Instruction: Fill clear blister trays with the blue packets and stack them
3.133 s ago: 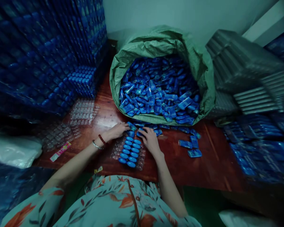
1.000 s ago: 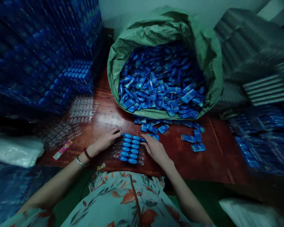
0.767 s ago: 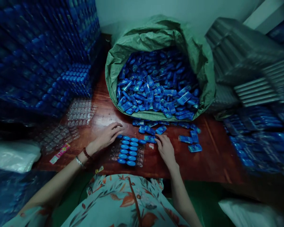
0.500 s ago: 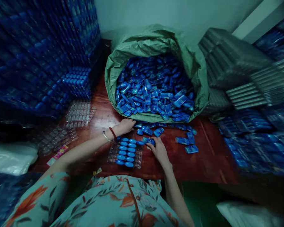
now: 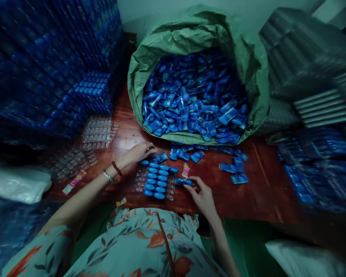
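Note:
My left hand [image 5: 140, 152] is over the wooden table, left of the sack's front rim. Its fingers are loosely bent and apart, holding nothing I can see; a small blue packet [image 5: 160, 157] lies just beside the fingertips. My right hand [image 5: 202, 194] pinches another blue packet [image 5: 182, 181] at the right edge of a clear plastic blister tray [image 5: 138, 180]. Two columns of glossy blue oval pieces [image 5: 155, 181] sit in the tray's middle. One more blue oval piece [image 5: 173, 169] is at its upper right. A small pink wrapper [image 5: 186, 170] lies above my right hand.
A green woven sack [image 5: 138, 77] full of blue packets [image 5: 190, 107] lies open at the back. Loose packets [image 5: 233, 167] are on the table [image 5: 256, 192]. Stacked blue-filled trays [image 5: 93, 88] and clear trays [image 5: 96, 132] stand left; grey stacks [image 5: 300, 57] and blue packs [image 5: 314, 181] right.
My left hand has drawn left, away from the sack's rim, and a blue packet now shows beside its fingers. My right hand has moved lower with its packet, and the pink wrapper has come into view.

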The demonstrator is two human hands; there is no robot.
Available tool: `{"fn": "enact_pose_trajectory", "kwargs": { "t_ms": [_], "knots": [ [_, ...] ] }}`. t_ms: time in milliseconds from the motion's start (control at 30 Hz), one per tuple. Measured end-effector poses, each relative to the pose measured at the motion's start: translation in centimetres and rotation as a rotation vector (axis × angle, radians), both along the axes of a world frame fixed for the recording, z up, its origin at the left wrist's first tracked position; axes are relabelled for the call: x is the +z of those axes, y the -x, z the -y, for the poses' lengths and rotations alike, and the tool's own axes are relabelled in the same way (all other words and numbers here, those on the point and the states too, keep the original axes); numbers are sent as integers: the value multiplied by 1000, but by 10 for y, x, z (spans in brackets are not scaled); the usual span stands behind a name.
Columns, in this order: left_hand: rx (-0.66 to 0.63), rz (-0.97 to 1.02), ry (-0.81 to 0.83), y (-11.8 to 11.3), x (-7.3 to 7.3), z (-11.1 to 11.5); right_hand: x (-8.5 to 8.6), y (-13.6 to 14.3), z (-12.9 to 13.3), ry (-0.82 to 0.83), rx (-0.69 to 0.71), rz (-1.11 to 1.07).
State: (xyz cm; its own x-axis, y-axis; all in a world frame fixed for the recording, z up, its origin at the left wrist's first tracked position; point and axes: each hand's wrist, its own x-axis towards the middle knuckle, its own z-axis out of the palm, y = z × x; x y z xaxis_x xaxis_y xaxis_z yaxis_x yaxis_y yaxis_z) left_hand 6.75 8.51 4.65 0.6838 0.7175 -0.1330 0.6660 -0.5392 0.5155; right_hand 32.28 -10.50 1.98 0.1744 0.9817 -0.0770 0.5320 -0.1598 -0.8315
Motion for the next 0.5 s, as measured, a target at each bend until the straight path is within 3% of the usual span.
{"fn": "enact_pose_trajectory", "kwargs": {
  "t_ms": [167,300,400,500],
  "knots": [
    [-48,-327,84,-32,3,-7,11,25,-22,-236,129,115],
    [-127,-409,109,-55,7,-12,10,35,-23,-289,252,317],
    [-139,-368,96,-52,7,-13,11,39,-22,-242,278,506],
    [-112,-308,57,-29,8,-13,15,39,-23,-204,316,624]
  ]
}}
